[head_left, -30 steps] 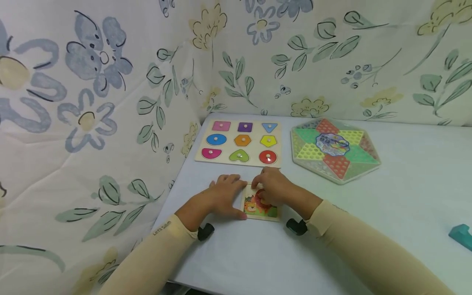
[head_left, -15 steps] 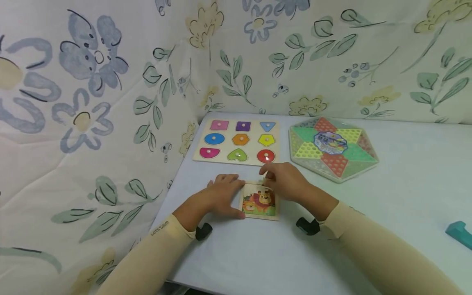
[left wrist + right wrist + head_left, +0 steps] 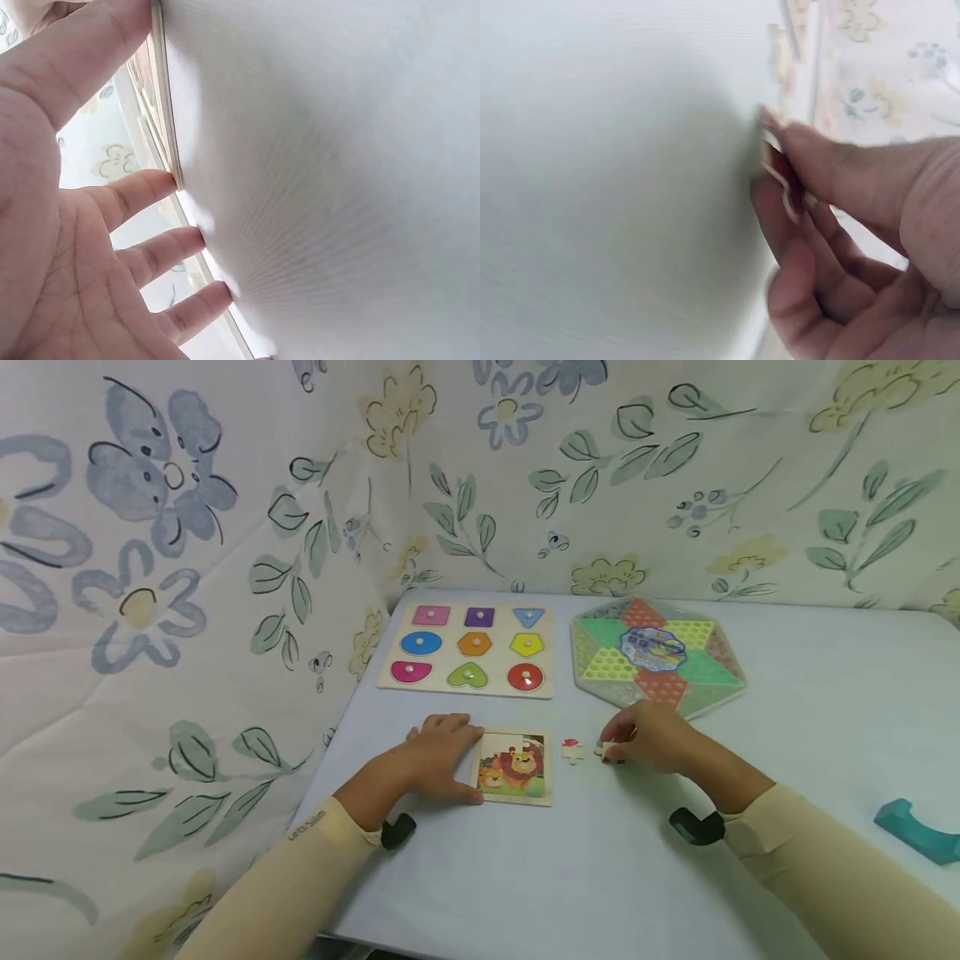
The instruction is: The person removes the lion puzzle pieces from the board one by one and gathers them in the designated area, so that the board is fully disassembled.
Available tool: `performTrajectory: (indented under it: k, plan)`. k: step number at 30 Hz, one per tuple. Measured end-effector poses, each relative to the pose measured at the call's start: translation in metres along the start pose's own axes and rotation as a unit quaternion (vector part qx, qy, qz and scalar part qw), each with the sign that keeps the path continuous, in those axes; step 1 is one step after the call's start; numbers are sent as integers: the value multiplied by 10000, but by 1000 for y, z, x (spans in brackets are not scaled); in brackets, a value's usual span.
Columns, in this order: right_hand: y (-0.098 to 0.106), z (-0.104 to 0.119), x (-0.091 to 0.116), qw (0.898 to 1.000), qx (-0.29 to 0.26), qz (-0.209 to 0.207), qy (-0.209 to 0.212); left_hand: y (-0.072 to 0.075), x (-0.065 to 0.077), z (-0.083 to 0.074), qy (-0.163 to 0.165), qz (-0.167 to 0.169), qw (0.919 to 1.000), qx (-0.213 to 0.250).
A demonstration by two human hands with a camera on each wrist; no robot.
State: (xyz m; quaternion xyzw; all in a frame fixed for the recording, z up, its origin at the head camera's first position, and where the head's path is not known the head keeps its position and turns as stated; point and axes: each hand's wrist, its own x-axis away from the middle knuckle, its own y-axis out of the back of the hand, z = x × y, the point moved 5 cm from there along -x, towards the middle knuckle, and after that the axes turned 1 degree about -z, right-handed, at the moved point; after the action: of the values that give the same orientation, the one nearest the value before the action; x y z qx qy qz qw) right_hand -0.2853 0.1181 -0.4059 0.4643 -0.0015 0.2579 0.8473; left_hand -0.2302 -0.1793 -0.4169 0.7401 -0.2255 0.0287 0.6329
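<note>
A small wooden jigsaw puzzle (image 3: 512, 770) with a lion picture lies on the white table. My left hand (image 3: 444, 758) is spread along its left side, index fingertip by the top corner and thumb by the bottom one. The left wrist view shows these fingers nearly straight against the puzzle's edge (image 3: 169, 120). To the puzzle's right, a loose jigsaw piece (image 3: 572, 751) lies by itself. Just beyond it my right hand (image 3: 654, 739) pinches another jigsaw piece (image 3: 780, 174) between thumb and fingers, close over the table; the fingers partly hide it.
Behind the puzzle lies a shape board (image 3: 495, 662) with coloured knobbed shapes. A hexagonal game board (image 3: 708, 693) sits to its right, partly overlapped by my right hand. A teal curved object (image 3: 918, 833) is at the far right. Floral cloth (image 3: 480, 485) hangs behind and at left.
My right hand has moved right, off the puzzle's top right corner, and now holds a piece. A loose piece now shows beside the puzzle. The left hand has stayed at the puzzle's left side.
</note>
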Motion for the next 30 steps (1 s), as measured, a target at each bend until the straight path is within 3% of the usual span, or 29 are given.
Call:
performTrajectory:
  k: [9,15,22,30]
  plan:
    - [-6,9,-5,9953,812,-534,29,1,1,4,17,1,10000,57]
    - [-15,36,-17,9968,759,-258,-77,1,0,3,1,-5,9999,100]
    - [-50,83,-32,9941,864,-106,641,2,0,2,-8,6,10000,95]
    - [-61,93,-36,9939,890,-220,614,1,-1,2,3,58,10000,65]
